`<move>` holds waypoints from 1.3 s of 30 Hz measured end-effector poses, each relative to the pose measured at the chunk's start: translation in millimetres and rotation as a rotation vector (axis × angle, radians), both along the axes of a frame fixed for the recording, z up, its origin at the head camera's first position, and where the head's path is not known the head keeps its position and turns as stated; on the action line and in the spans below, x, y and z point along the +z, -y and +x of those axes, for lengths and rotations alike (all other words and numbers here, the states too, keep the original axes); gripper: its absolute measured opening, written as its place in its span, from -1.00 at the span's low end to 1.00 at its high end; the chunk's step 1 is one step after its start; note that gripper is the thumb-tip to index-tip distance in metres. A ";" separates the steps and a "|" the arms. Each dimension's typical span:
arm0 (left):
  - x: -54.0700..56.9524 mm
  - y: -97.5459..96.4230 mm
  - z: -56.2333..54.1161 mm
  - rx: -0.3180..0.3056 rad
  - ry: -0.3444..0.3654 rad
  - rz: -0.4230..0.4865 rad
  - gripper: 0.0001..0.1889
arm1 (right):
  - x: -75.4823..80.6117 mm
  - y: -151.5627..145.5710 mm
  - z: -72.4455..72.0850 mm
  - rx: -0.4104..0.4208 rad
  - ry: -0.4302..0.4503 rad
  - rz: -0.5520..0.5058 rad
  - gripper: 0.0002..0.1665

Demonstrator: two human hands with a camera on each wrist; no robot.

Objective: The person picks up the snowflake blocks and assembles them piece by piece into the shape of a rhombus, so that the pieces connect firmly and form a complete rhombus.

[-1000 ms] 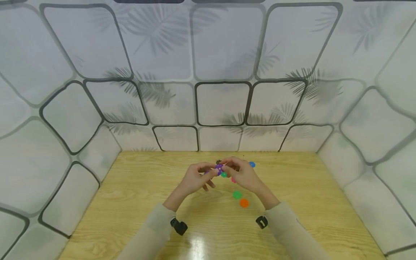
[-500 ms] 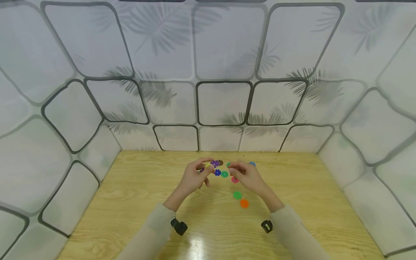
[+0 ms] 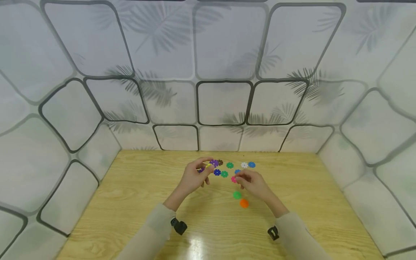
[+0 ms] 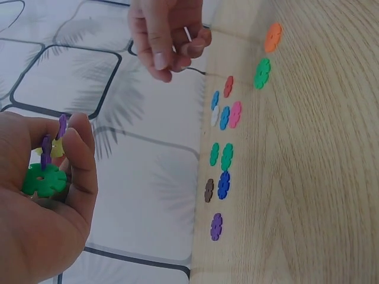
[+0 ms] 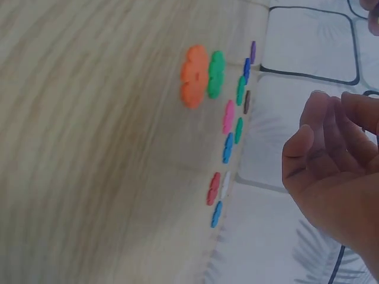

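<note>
My left hand (image 3: 194,177) is raised over the table and pinches a joined cluster of flower-shaped plastic discs. In the left wrist view the cluster shows a green disc (image 4: 46,180), purple discs (image 4: 46,151) and a yellow disc (image 4: 57,148), partly hidden by the fingers. To its right, my right hand (image 3: 256,184) hovers with loosely bent fingers and nothing visible between them. In the head view its fingertips overlap a pink disc (image 3: 233,179); the right wrist view shows the hand raised apart from the discs on the table.
Loose discs lie on the wooden table (image 3: 130,209): dark blue (image 3: 217,172), two green, brown (image 3: 220,162), white (image 3: 244,165) and blue (image 3: 251,164) toward the back. Light green (image 3: 237,195) and orange discs (image 3: 244,203) lie nearer. Patterned panels (image 3: 221,104) enclose the back and sides.
My right hand has left the cluster and moved right and slightly nearer, uncovering several loose discs. The left hand has drawn slightly left, still holding the cluster.
</note>
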State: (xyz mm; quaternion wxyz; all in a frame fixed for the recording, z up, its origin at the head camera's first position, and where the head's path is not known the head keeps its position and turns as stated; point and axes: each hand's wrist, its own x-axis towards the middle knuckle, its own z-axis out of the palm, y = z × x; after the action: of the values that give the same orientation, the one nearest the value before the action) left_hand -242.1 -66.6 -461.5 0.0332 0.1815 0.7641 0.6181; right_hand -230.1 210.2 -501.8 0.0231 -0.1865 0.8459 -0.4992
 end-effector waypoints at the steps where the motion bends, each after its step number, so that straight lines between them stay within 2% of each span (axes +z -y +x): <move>1: 0.3 -0.3 0.0 0.001 -0.001 -0.001 -0.56 | -1.8 -1.1 0.8 -0.006 0.009 0.018 -0.71; 5: 0.4 -1.0 0.1 0.006 -0.005 -0.003 -0.57 | -8.0 -5.0 4.1 -0.041 0.042 0.105 -0.73; 9: 0.7 -0.9 0.2 0.007 -0.012 0.002 -0.56 | -16.2 -8.1 5.0 -0.052 0.039 0.170 -0.76; 15: -1.1 0.6 -0.4 0.017 -0.042 0.000 -0.57 | -34.1 -13.1 1.9 -0.060 0.058 0.217 -0.78; 19: -0.4 0.8 -0.2 0.022 -0.050 0.004 -0.58 | -44.6 -15.5 0.6 -0.030 0.069 0.239 -0.76; 27: -0.2 1.0 0.1 -0.017 -0.032 0.082 -0.56 | -48.1 -14.2 1.3 0.023 0.085 0.235 -0.72; 39: -2.9 1.8 -0.8 -0.006 -0.012 0.079 -0.54 | -50.1 -9.8 -0.1 -0.006 0.119 0.297 -0.70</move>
State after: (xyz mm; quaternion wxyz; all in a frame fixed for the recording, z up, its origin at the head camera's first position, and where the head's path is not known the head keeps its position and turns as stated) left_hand -242.9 -68.4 -464.5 0.0230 0.1887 0.7388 0.6466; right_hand -230.2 220.0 -551.9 0.0992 -0.1487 0.9080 -0.3790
